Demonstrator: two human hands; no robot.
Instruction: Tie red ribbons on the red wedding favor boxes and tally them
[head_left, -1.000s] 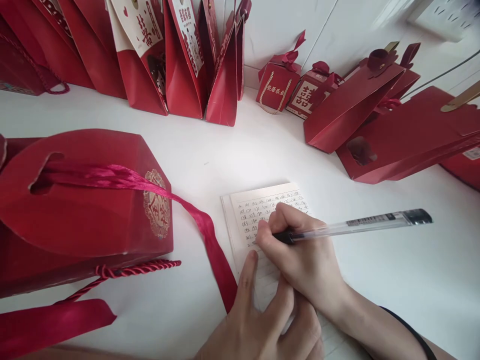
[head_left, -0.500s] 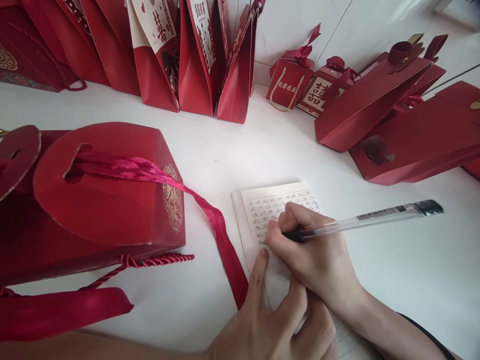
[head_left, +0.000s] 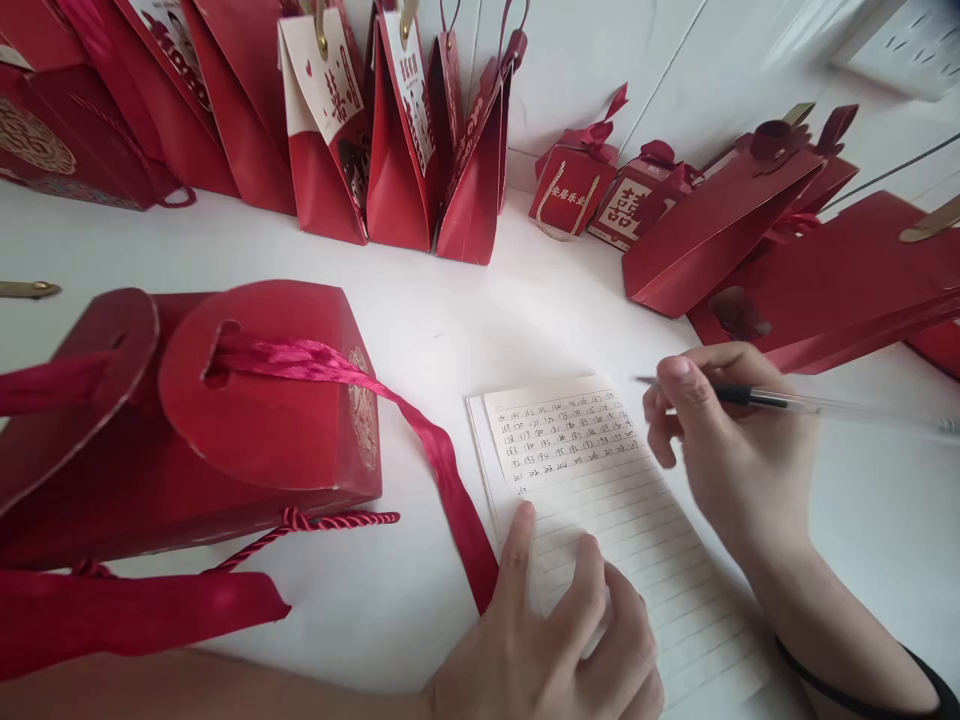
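Observation:
A lined notebook (head_left: 630, 560) lies on the white table, its upper rows filled with handwritten numbers, the last row reading 210. My left hand (head_left: 559, 620) rests on the page's lower left, fingers spread, index fingertip just below that last row. To the right of the page, my right hand (head_left: 739, 440) is raised and holds a clear-barrelled pen (head_left: 810, 402) between thumb and fingers. The pen's dark tip points left, off the paper. A crimson ribbon (head_left: 442, 470) runs from a red gift box (head_left: 262, 420) down to the notebook's left edge, near my left hand.
Several red gift bags (head_left: 405, 170) stand along the white tiled wall. Two small red boxes (head_left: 574, 190) sit at the back middle, and larger red boxes (head_left: 720, 220) lean at the right. A white power socket (head_left: 904, 45) is on the wall at upper right.
My right hand has lifted from the page and moved right with the pen, uncovering the written rows. My left hand stays on the notebook. The view has shifted slightly.

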